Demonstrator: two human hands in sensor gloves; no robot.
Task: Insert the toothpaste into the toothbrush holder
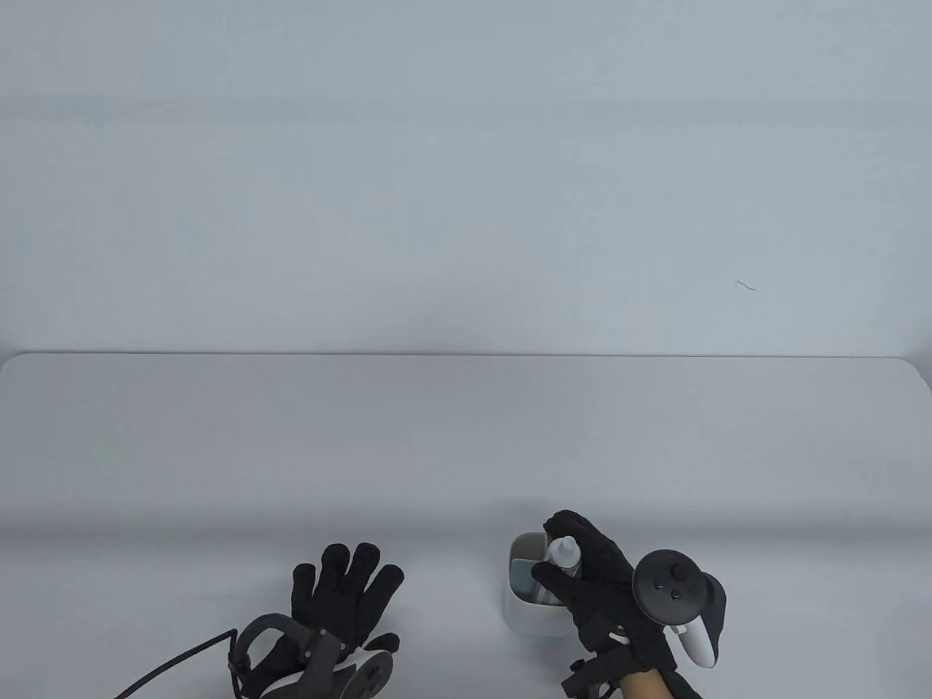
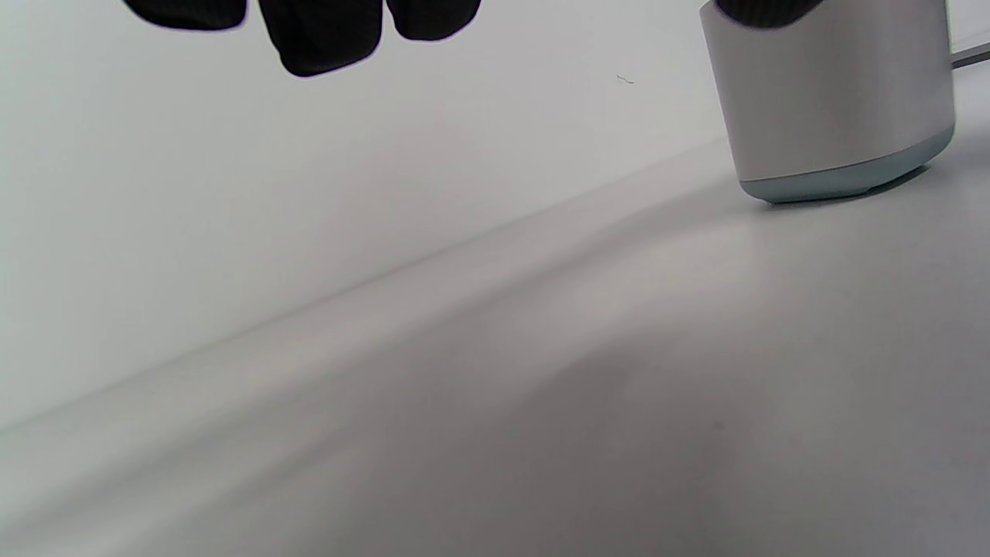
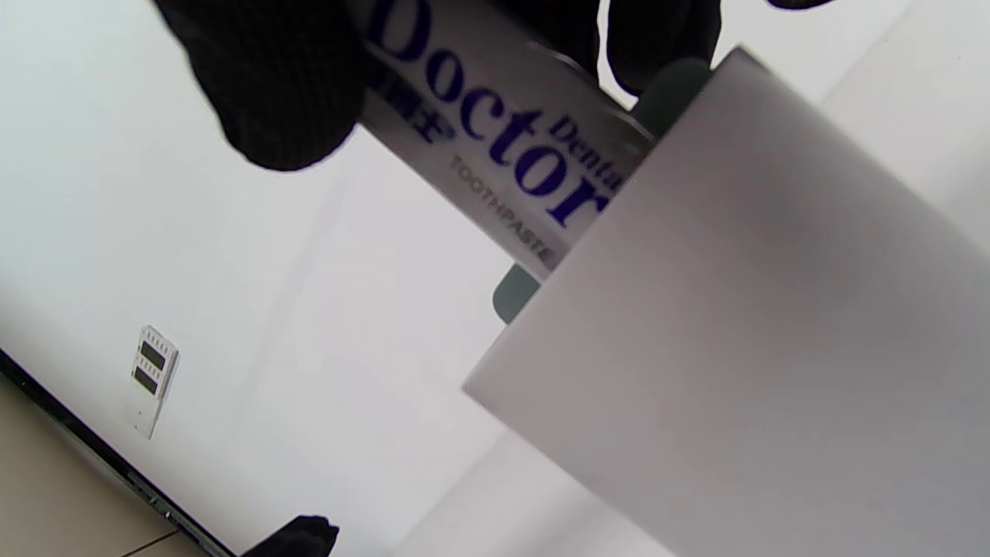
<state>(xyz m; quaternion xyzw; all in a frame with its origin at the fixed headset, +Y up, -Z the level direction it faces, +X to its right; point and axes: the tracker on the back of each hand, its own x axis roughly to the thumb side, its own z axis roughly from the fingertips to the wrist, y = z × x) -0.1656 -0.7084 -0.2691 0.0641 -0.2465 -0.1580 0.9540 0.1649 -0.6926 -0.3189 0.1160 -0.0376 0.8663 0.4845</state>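
White table (image 1: 451, 437), pale wall (image 1: 466, 182) behind; small wall panel (image 3: 152, 367)

We see a staged recording room rather than a home: a bare pale surface (image 1: 466, 437) against a blank grey-white wall (image 1: 466, 182), with a wall switch plate (image 3: 153, 370) at seven o'clock in the right wrist view.

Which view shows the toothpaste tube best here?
The right wrist view: the toothpaste tube fills the frame, label readable, its lower end inside the holder, gripped by the right hand. The table view shows only its capped top between the fingers. The left wrist view shows none of it.
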